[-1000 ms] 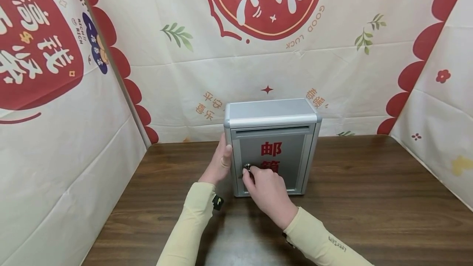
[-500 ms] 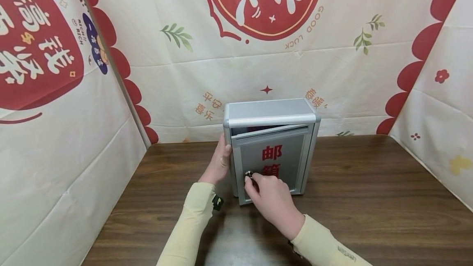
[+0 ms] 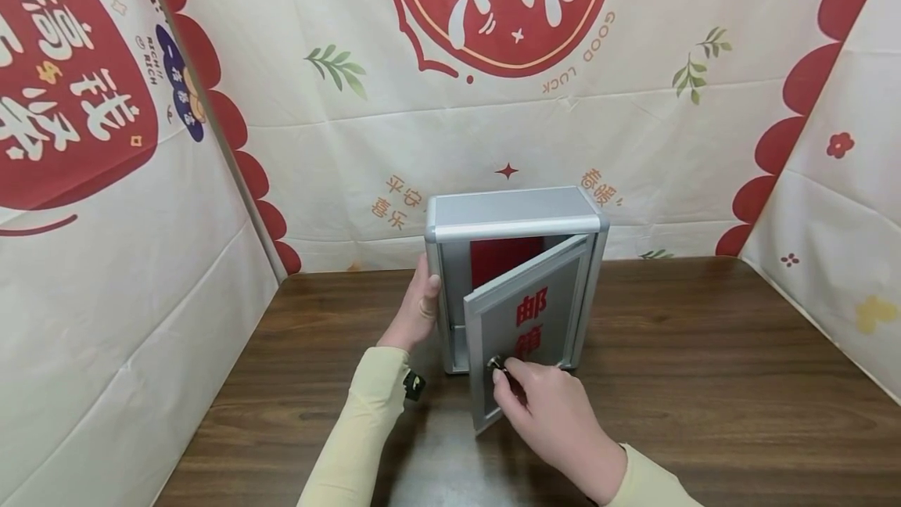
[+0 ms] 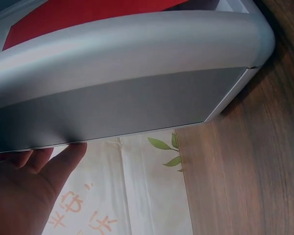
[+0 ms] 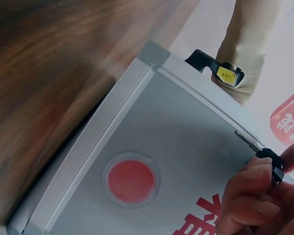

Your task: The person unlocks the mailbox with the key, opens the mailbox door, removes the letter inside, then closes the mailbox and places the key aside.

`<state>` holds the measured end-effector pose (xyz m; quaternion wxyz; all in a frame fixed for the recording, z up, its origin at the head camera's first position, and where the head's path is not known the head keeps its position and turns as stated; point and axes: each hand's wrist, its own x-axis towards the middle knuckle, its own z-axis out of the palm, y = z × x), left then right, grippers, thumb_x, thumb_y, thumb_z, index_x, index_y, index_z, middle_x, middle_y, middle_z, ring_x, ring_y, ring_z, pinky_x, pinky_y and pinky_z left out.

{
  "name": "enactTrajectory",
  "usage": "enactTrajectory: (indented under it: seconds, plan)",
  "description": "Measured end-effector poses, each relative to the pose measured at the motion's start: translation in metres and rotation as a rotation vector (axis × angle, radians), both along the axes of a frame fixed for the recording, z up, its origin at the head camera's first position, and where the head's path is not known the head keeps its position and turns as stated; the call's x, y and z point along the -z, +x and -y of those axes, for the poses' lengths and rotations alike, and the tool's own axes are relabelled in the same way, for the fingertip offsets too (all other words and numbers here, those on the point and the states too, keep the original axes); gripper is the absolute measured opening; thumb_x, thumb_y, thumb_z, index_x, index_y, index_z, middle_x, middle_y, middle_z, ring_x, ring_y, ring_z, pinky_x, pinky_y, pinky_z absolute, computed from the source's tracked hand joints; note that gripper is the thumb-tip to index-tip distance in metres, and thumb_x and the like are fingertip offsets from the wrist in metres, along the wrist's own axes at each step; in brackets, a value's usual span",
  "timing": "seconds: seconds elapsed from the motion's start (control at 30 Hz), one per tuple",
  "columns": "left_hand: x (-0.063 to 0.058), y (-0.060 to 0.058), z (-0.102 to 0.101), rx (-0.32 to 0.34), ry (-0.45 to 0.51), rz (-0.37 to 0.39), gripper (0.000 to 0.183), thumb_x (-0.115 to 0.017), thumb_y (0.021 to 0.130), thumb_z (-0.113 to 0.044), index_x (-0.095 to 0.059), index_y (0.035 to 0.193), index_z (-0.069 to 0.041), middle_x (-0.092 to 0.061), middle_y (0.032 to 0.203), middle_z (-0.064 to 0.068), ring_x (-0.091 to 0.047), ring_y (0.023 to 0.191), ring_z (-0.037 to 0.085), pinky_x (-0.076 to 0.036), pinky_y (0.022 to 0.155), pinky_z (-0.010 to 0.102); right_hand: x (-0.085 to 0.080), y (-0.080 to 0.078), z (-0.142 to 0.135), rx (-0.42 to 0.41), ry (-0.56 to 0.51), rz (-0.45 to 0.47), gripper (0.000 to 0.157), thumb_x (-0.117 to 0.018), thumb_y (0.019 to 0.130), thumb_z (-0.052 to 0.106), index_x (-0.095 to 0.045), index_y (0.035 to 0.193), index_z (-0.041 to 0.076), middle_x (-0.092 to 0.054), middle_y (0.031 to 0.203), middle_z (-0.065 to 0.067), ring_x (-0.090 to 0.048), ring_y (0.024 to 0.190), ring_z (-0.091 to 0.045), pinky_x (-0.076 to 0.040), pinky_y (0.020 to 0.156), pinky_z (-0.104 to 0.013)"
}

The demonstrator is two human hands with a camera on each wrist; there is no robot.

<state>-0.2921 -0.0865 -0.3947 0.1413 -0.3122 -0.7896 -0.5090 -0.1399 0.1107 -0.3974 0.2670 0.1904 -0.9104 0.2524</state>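
Observation:
A silver mailbox [image 3: 517, 210] with red Chinese characters stands upright on the wooden table, its front door [image 3: 538, 288] swung partly out. My right hand [image 3: 559, 413] pinches a black-headed key [image 5: 268, 157] at the door's lock [image 3: 495, 364]; a bare key blade shows in the right wrist view, and what is inside the lock is hidden. Against the mailbox's left side rests my left hand [image 3: 414, 310], fairly straight fingers touching near the back edge in the left wrist view; some fingertips are hidden. Something flat and red [image 3: 503, 260] shows inside the mailbox.
Behind the mailbox hangs a printed white cloth [image 3: 422, 139], with more cloth along both sides. The brown tabletop [image 3: 704, 358] extends left and right of the mailbox. A round red spot [image 5: 131, 181] is on the door in the right wrist view.
The door was closed a second ago and has swung outward, exposing the inside. My right hand has moved toward me and rightward with the key. My left hand has stayed put.

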Motion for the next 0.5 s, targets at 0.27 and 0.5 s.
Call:
enactTrajectory:
  seconds: [0.27,0.5]
  plan:
    - [-0.001,-0.002,0.000,0.004,0.015,-0.028,0.102,-0.012,0.082,-0.083,-0.016,0.151,-0.008,-0.028,0.151,0.013,-0.024,0.139,0.020,-0.020,0.111,0.042,0.002,0.018,-0.016,-0.005,-0.007,-0.045,0.039,-0.063,0.085,0.016,-0.036,0.062,0.032,-0.027,0.053,0.023,-0.028,0.046,0.005,-0.024,0.041,-0.018]
    - [0.000,-0.005,0.001,0.029,0.017,-0.022,0.108,-0.013,0.082,-0.083,-0.015,0.150,0.000,-0.025,0.151,0.022,-0.023,0.139,0.030,-0.020,0.110,0.049,0.000,0.030,-0.032,-0.023,0.002,-0.136,0.040,-0.063,0.080,0.010,-0.034,0.064,0.031,-0.024,0.058,0.023,-0.024,0.048,0.006,-0.019,0.043,-0.013]
